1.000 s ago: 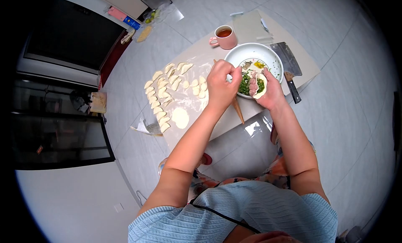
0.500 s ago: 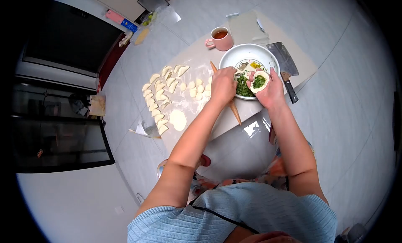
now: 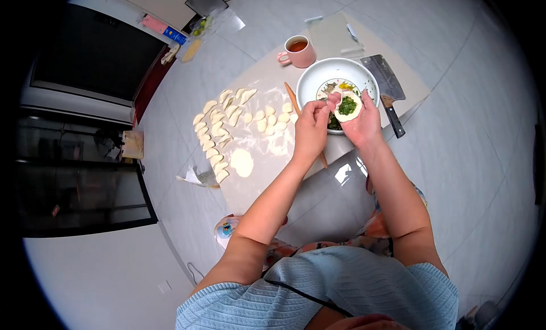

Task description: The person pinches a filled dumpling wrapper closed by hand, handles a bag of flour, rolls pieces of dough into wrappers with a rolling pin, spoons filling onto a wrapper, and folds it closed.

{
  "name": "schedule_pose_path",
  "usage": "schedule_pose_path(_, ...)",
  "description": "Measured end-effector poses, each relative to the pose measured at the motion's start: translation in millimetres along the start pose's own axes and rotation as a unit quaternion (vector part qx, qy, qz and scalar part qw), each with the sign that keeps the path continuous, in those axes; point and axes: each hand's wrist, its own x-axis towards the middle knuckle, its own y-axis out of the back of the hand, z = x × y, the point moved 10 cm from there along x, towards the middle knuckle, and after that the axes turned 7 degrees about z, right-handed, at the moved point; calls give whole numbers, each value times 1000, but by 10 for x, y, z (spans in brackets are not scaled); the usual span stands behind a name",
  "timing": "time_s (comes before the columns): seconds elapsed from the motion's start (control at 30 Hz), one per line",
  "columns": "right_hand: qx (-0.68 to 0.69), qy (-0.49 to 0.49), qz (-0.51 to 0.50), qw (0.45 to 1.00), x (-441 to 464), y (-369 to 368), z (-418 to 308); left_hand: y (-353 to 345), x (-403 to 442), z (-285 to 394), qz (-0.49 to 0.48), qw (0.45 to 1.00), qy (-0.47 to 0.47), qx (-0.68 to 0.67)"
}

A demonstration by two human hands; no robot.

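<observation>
My right hand [image 3: 364,125] is palm up over the near edge of the white bowl [image 3: 307,82], with a round dough wrapper [image 3: 356,110] held in its curled fingers. Chopped green filling [image 3: 347,106] lies in the middle of the open wrapper. My left hand [image 3: 311,131] is closed just left of it, its fingertips close to the wrapper and the right fingers; what they grip is hidden. Beneath the left hand lies a wooden rolling pin [image 3: 291,95], partly covered. More green filling [image 3: 334,124] shows in the bowl.
Folded dumplings [image 3: 219,129] stand in rows on the table [image 3: 250,190]'s left side. Small dough pieces [image 3: 270,119] and a flat wrapper [image 3: 242,163] lie nearby. A pink mug [image 3: 301,56] of tea stands behind, left of the bowl; a cleaver [image 3: 385,79] lies right.
The wrapper has turned from tilted to facing up, showing its filling. My left hand dropped from above the bowl's left side and moved right, up to the wrapper and my right fingers.
</observation>
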Motion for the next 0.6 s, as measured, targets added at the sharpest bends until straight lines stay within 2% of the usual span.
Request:
schedule_pose_path(0.07,-15,-6,11,1000,11,32,11,-21,-37,-163,-20,998,56,-23)
schedule_pose_path(0.1,-14,-5,11,1000,5,31,6,3,-53,-142,-21,998,55,-23)
schedule_pose_path(0.13,-17,-18,1,1000,-5,13,33,94,-82,190,10,992,-111,58)
schedule_pose_path(0.17,-19,-31,-8,999,-15,-7,59,129,-199,500,40,951,-274,136)
schedule_pose_path(0.2,-19,-30,-8,999,-36,-38,57,157,-179,506,40,951,-274,136)
schedule_pose_path(0.27,-10,-27,-9,1000,-86,-110,58,88,-248,646,-13,919,-370,134)
schedule_pose_path(0.37,-28,-52,-13,998,-69,-67,156,93,-237,682,-30,902,-410,131)
schedule_pose_path(0.47,-70,-74,10,995,-202,-160,217,120,-199,689,-36,895,-421,140)
schedule_pose_path(0.6,-73,-95,-10,993,-213,-158,288,161,-151,716,-43,896,-424,125)
